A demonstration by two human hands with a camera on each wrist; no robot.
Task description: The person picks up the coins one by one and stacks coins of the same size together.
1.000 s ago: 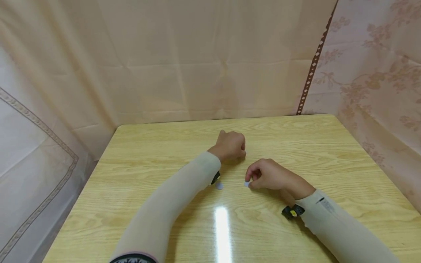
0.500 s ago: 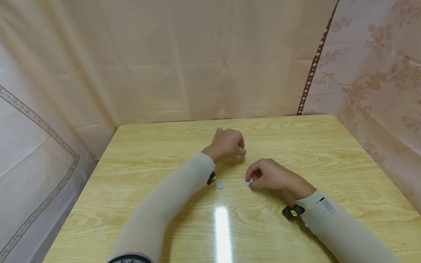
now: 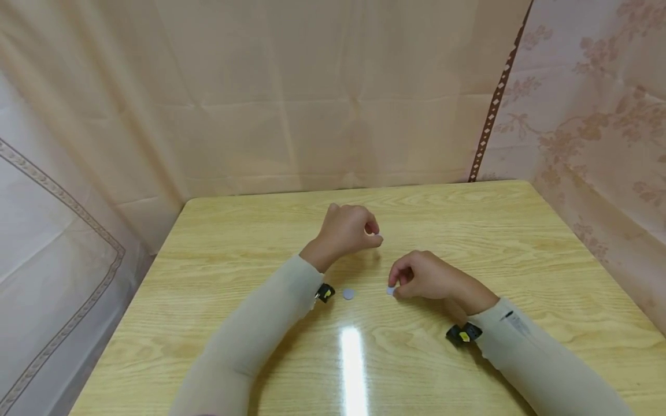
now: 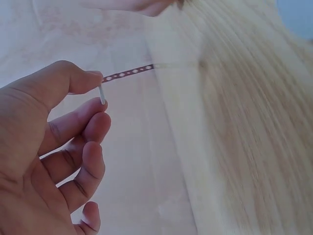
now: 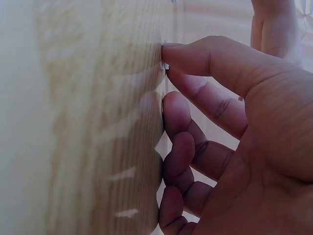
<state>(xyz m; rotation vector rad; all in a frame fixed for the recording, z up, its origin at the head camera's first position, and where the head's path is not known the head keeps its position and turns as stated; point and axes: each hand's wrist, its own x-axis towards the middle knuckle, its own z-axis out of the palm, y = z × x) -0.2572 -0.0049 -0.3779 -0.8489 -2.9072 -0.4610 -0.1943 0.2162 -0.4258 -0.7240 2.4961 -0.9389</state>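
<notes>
Between thumb and index fingertip, my left hand (image 3: pixel 346 230) pinches a thin white disc (image 4: pixel 101 94), seen edge-on in the left wrist view; the other fingers are loosely bent. That hand is held above the table, farther back than the right. My right hand (image 3: pixel 425 276) pinches a small pale round disc (image 3: pixel 390 290) by its edge, fingertips down at the tabletop. In the right wrist view its other fingers lie curled against the wood. Another pale round disc (image 3: pixel 348 294) lies flat on the table, left of the right hand and apart from both hands.
The light wood table (image 3: pixel 208 231) ends at a back edge close to a hanging beige curtain (image 3: pixel 312 104). Patterned cloth (image 3: pixel 598 115) hangs on the right and white cloth (image 3: pixel 41 231) on the left. A bright light reflection (image 3: pixel 352 370) shows on the near tabletop.
My left hand has lifted a little and moved left, with the white disc now showing between its fingertips. The right hand and the disc on the table have stayed put.
</notes>
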